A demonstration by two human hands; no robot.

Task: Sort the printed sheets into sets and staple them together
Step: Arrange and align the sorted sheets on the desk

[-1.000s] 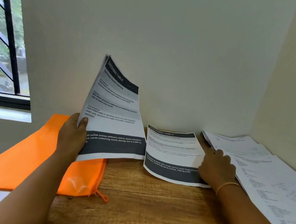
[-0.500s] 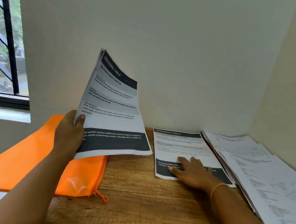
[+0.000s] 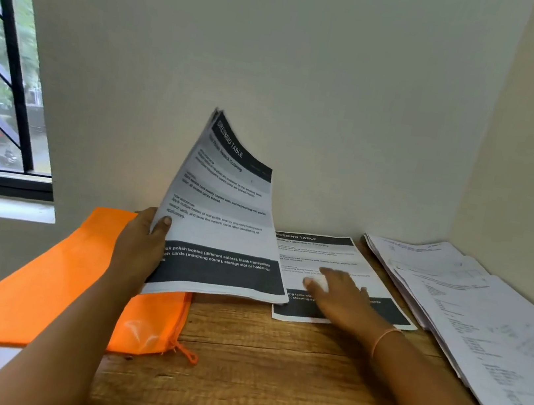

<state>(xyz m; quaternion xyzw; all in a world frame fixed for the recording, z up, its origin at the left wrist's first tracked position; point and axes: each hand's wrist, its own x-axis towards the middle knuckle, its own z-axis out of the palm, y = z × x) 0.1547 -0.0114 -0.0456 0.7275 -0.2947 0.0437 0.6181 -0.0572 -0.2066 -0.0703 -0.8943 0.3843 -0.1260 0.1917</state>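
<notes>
Bright orange pouch [image 3: 37, 289] at nine o'clock, white sheets [image 3: 218, 216] banded black at twelve, brown wood-grain table [image 3: 267, 376] below.

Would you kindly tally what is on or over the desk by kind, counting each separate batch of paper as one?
Paper batches: 3 (sheaf gripped by left hand, flat printout under right hand, spread pile at right)
Orange zip pouch: 1
Total: 4

Wooden table top [image 3: 265, 392]: flat orange zip pouch [image 3: 37, 289] at left; black-banded printed sheet [image 3: 337, 258] flat at centre rear, under the right hand [image 3: 341, 296]; spread pile of white printed pages [image 3: 483, 321] at right. The left hand [image 3: 139, 249] holds a sheaf of black-banded sheets [image 3: 220, 230] tilted above the pouch's right end.
</notes>
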